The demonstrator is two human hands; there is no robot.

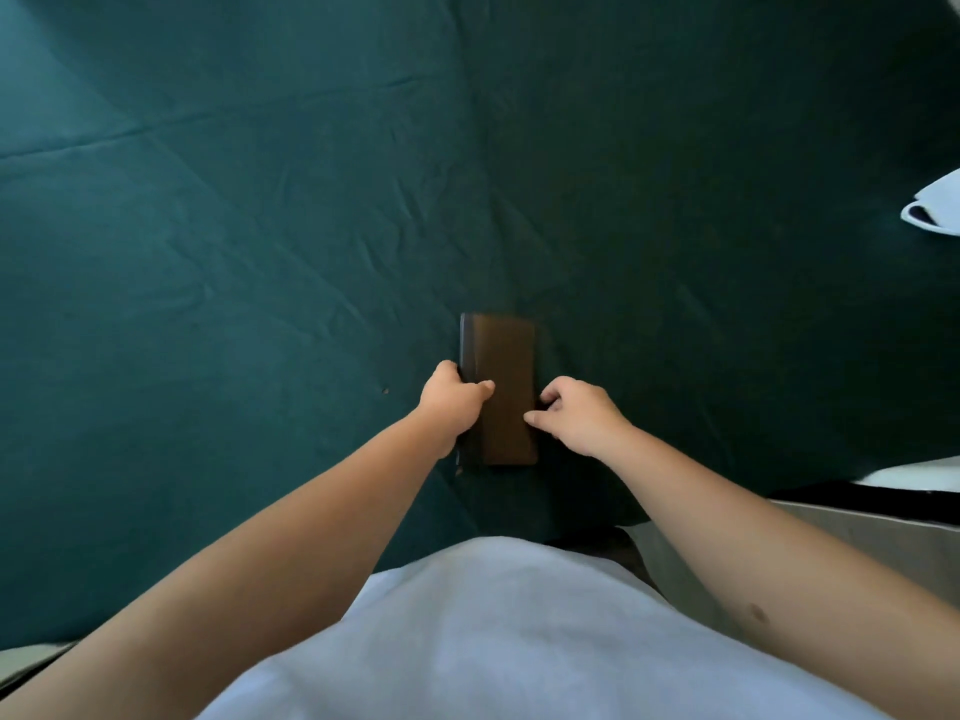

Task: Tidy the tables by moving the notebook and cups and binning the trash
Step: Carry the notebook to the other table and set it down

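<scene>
A brown notebook (501,356) lies closed on the dark green tablecloth (234,241), near the table's front edge. My left hand (452,400) grips its left, spine side, thumb on the cover and fingers curled around the edge. My right hand (576,415) holds the right edge, fingers bent against it and thumb on the cover. A white cup (935,207) shows partly at the far right edge of the view, its handle pointing left.
The green cloth covers the whole table and is creased. A small crumb (385,391) lies left of the notebook. At the lower right a pale floor (857,532) and a white surface edge (914,472) show beyond the table corner.
</scene>
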